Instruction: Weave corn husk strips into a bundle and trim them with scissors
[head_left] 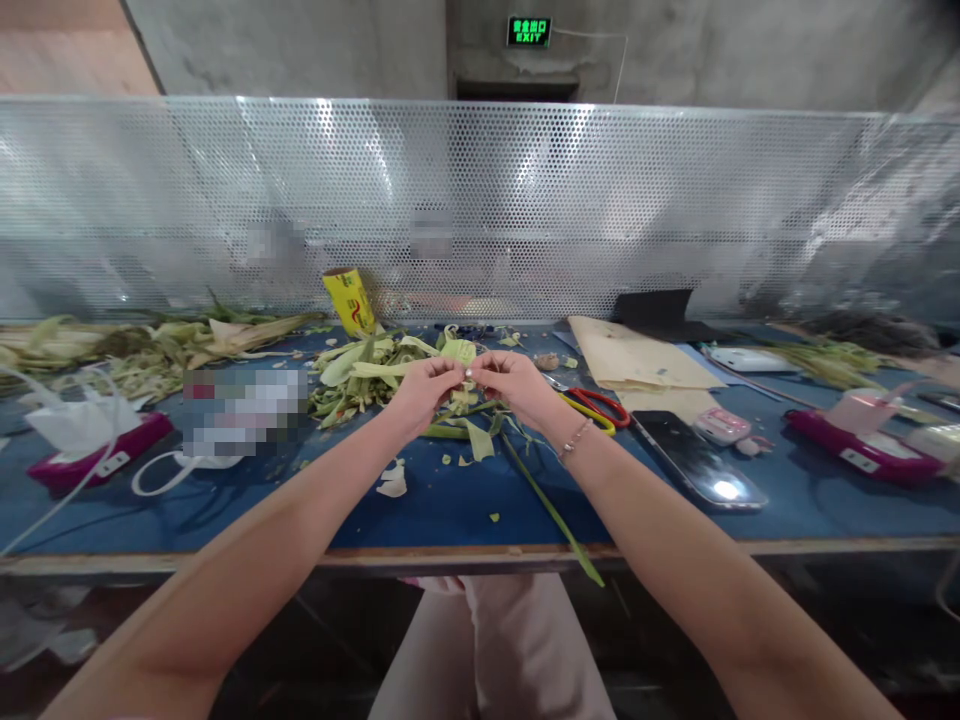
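A: Hands?

B: Left hand (421, 388) and right hand (514, 383) meet fingertip to fingertip above the tabletop (450, 505). Both are pinched on one small pale green leaf strip (459, 352), which rises just above the fingertips, between the two hands.

A: Fingers spread at all?

B: No, curled in on both, thumbs and forefingers pressed on the strip. There's a small white bit right where the fingertips meet; can't tell what it is.

A: Under the hands?

B: Loose green leaf pieces (469, 435), with one long leaf blade (551, 515) running from below the right hand past the tabletop's near edge. The bigger pile of husk leaves (360, 375) sits just left of the left hand.

A: Right side?

B: Red and yellow scissors (596, 405) just beside the right wrist, which wears a bracelet (574, 437). Further right, a dark phone (697, 460), and brown paper (634, 358) behind the scissors.

A: Left side?

B: A pink tray (97, 455) well apart from the left hand, and a yellow roll (349, 298) behind the pile by the mesh screen (480, 205).
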